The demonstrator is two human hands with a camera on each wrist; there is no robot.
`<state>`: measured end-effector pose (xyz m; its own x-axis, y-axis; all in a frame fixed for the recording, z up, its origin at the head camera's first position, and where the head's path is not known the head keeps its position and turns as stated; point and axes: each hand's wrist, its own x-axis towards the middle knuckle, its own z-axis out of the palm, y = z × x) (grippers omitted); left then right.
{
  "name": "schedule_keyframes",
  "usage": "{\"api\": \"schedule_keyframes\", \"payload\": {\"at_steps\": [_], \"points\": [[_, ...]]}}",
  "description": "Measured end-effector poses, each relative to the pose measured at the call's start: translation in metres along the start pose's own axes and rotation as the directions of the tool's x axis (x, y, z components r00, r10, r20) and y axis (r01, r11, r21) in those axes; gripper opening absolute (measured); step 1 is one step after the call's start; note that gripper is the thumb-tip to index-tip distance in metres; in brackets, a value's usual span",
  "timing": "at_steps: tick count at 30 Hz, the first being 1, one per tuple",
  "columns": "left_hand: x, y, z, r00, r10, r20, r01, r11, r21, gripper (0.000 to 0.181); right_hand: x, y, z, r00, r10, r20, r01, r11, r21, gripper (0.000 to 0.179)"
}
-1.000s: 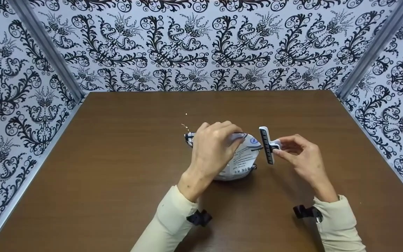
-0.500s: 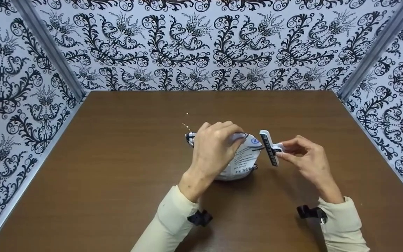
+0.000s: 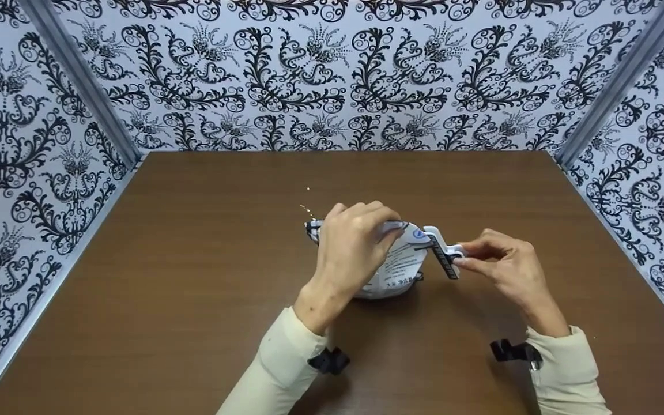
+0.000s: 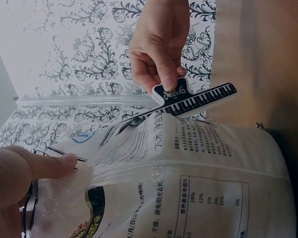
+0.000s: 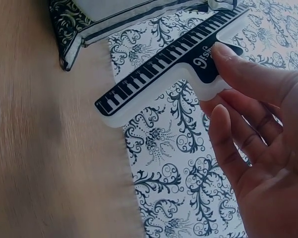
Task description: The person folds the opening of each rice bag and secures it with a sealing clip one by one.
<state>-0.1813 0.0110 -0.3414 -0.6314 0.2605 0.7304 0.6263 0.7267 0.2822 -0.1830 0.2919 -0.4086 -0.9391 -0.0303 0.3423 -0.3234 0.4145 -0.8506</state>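
A whitish plastic rice bag (image 3: pixel 401 266) with printed text stands on the table, its top edge gathered and folded toward the left. My left hand (image 3: pixel 352 248) holds that top edge, thumb pressed on the near side. In the left wrist view the bag's clear plastic (image 4: pixel 213 168) shows a printed table and a seam. My right hand (image 3: pixel 508 268) pinches the grip of a white bag clip (image 3: pixel 442 253) between thumb and fingers. Piano keys are printed along the clip's black face (image 5: pixel 164 64). Its long bar meets the bag's upper right corner in the head view.
A few small pale grains (image 3: pixel 307 208) lie on the brown table (image 3: pixel 193 276) just beyond the bag's left end. Walls with black scroll patterns (image 3: pixel 332 75) enclose the table at the back and sides.
The right hand has shifted slightly right and down while tilting the clip, whose upper end now overlaps the bag's right corner. The left hand and the bag stay put.
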Motion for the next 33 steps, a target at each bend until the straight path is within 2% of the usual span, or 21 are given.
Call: {"api": "schedule_keyframes", "payload": {"at_steps": [14,22,33], "points": [[-0.0006,-0.0004,0.0,1.0,0.007,-0.013,-0.007,1.0,0.001,0.009,-0.0041,-0.0084,-0.0071,0.999,0.044,-0.025,-0.043,0.998,0.038,0.03],[-0.001,-0.0008,-0.0003,1.0,0.004,-0.009,-0.004,1.0,0.001,0.009,-0.0056,-0.0079,-0.0092,0.999,0.011,0.031,-0.014,0.997,0.072,0.029],[-0.0011,0.0001,0.0003,1.0,0.0,-0.005,0.0,1.0,0.0,0.008,-0.0063,-0.0076,-0.0044,0.999,-0.026,0.026,0.024,0.998,0.049,0.028]]}}
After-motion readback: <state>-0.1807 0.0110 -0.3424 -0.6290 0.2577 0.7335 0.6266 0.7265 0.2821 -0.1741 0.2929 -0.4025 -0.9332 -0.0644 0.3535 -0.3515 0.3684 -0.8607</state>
